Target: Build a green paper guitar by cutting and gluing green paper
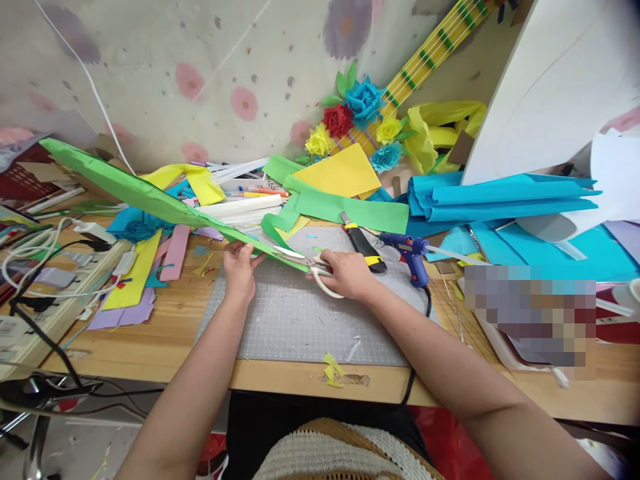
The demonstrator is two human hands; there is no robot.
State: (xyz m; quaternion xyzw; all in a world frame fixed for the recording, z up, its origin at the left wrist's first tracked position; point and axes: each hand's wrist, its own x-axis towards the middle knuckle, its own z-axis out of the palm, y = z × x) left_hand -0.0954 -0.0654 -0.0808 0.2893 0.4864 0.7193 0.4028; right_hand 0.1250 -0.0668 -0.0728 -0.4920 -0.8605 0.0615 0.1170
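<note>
My left hand pinches a long sheet of green paper near its right end, and the rest slants up to the far left. White-handled scissors are in my right hand, their blades parted at the end of the green paper. A curled green strip hangs just behind the blades. Beneath both hands lies a grey cutting mat. A black and yellow utility knife rests beyond my right hand, beside a blue glue gun.
Blue folded paper and a white board stand at the right. Paper flowers adorn a yellow guitar shape at the back. A power strip with tangled cables lies left. Yellow scraps sit on the front edge.
</note>
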